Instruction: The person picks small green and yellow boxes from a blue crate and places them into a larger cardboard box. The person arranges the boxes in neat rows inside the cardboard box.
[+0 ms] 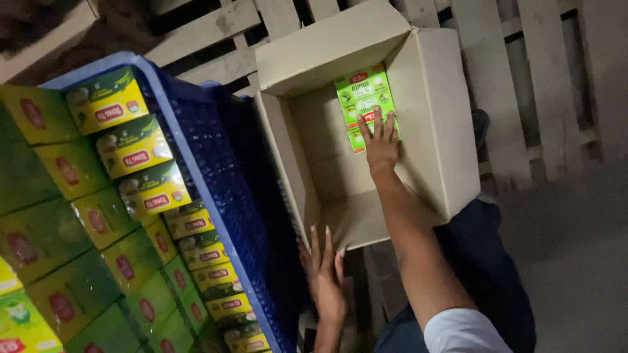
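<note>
My right hand (380, 140) reaches deep into an open cardboard carton (435, 111) and lies flat on a green packet (362, 95) pressed against the carton's bottom, near its far right corner. The rest of the carton's inside is bare. My left hand (326, 274) rests with fingers spread against the near lower edge of the carton, between it and the blue plastic crate (216, 189). It holds nothing. The crate is packed with several yellow-green packets (134, 147) standing in rows.
A wooden pallet (510, 78) lies behind and beside the carton. My dark-trousered leg (484, 261) is under the carton's near right side. Grey floor (575, 261) lies to the right. The crate fills the left half of the view.
</note>
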